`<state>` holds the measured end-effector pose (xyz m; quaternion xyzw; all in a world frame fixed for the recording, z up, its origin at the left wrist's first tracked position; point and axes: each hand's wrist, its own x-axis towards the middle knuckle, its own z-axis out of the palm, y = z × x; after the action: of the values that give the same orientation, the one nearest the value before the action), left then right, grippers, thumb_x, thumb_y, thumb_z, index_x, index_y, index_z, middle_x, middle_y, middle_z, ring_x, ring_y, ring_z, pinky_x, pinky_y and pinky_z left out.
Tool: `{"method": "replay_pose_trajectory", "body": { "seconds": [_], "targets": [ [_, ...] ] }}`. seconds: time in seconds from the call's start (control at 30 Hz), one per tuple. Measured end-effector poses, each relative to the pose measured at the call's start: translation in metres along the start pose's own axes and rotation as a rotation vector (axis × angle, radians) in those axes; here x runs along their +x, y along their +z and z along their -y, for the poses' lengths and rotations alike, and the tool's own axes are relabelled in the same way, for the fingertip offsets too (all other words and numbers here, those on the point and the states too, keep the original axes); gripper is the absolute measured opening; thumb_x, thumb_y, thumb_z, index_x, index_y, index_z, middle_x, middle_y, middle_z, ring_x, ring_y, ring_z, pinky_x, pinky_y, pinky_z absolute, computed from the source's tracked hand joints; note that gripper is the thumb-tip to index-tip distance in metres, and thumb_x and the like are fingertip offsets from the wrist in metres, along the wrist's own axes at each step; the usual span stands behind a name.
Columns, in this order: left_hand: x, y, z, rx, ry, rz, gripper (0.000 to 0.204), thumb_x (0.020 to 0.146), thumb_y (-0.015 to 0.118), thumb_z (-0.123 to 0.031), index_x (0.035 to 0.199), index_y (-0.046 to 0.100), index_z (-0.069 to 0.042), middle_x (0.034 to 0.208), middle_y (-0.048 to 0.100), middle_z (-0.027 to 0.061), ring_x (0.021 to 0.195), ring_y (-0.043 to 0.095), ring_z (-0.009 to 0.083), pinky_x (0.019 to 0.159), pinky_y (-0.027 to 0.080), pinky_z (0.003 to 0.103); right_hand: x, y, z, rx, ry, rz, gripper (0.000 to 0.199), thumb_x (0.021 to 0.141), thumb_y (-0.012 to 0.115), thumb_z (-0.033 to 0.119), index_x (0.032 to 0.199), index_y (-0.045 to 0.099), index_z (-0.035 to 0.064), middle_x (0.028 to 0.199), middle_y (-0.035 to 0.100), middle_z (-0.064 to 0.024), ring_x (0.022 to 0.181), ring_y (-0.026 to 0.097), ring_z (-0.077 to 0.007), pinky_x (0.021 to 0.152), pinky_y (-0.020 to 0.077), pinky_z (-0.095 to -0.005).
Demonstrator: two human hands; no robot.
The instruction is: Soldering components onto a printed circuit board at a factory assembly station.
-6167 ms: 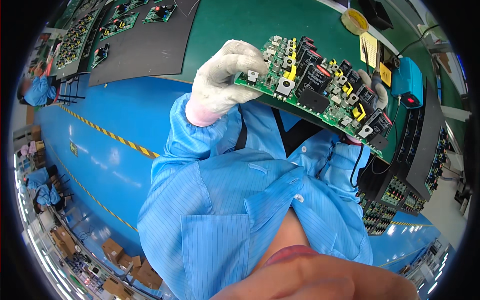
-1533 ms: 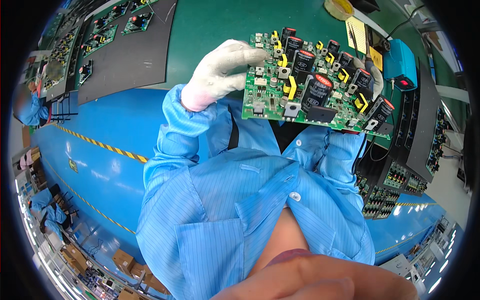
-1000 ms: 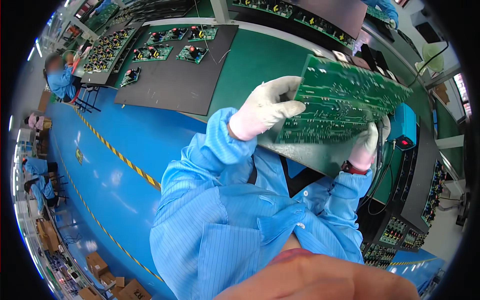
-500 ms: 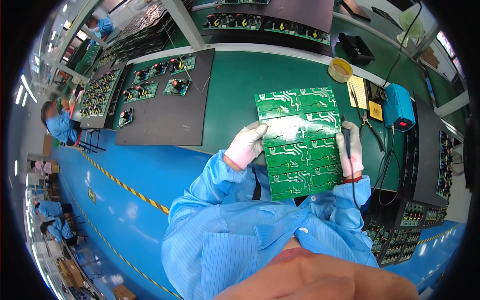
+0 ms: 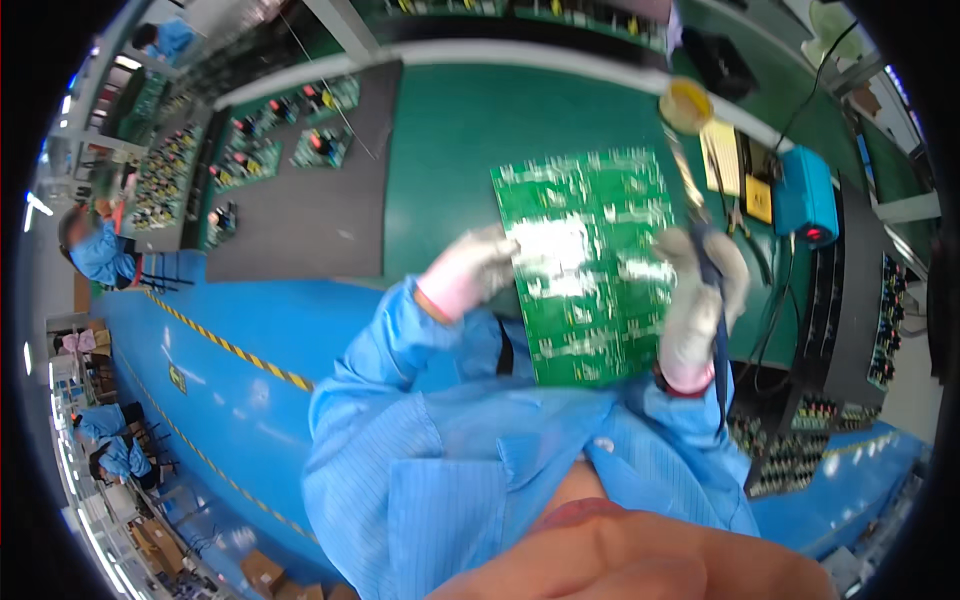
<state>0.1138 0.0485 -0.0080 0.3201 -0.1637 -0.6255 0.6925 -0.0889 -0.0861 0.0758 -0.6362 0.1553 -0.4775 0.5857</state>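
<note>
Left hand: we find the left hand (image 5: 468, 272) gloved in white and gripping, its fingers bent over the board's near-left edge.
Circuit board panel: we see the green circuit board panel (image 5: 582, 335) between the two hands, just right of the left hand, track side up; white glare hides part of its upper left area.
Right hand: we record the right hand (image 5: 690, 325), also gloved, closed around a soldering iron (image 5: 707, 260); the hand is blurred, and we cannot tell whether its fingertips touch the panel's right edge.
Iron: we note its bright shaft points away from the body, beyond the right hand; its cable drops past the wrist.
Pliers: we locate the pliers (image 5: 738, 220) on the bench just right of the right hand.
Teal unit: we observe a teal box (image 5: 808, 195) with a red light, farther right of that hand.
Tape: we place a yellow tape roll (image 5: 686, 106) well beyond the right hand.
Dark sheet: we find a dark sheet (image 5: 320, 215) beyond and left of the left hand, bearing small populated boards (image 5: 240, 163).
Bench: we see the green bench top (image 5: 445, 140) beyond both hands.
</note>
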Motion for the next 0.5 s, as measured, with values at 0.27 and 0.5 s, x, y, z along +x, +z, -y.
{"method": "replay_pose_trajectory", "body": {
  "seconds": [0.27, 0.5],
  "targets": [
    [-0.001, -0.003, -0.008, 0.072, -0.088, -0.042, 0.063, 0.087, 0.059, -0.026, 0.137, 0.036, 0.006, 0.133, 0.049, 0.0148, 0.121, 0.050, 0.0244, 0.102, 0.041, 0.037, -0.004, 0.024, -0.052, 0.163, 0.345, 0.178, 0.050, 0.089, 0.061, 0.035, 0.122, 0.045, 0.0001, 0.093, 0.061, -0.0136, 0.086, 0.059, -0.0192, 0.085, 0.0450, -0.0351],
    [-0.006, -0.002, -0.009, 0.103, -0.133, -0.128, 0.060, 0.089, 0.058, -0.026, 0.136, 0.037, 0.005, 0.130, 0.051, 0.0137, 0.120, 0.051, 0.0228, 0.103, 0.040, 0.037, -0.013, 0.024, -0.045, 0.095, 0.537, 0.248, 0.046, 0.086, 0.068, 0.034, 0.112, 0.048, 0.0021, 0.092, 0.059, -0.0117, 0.075, 0.058, -0.0139, 0.071, 0.0471, -0.0284]
  ]
}}
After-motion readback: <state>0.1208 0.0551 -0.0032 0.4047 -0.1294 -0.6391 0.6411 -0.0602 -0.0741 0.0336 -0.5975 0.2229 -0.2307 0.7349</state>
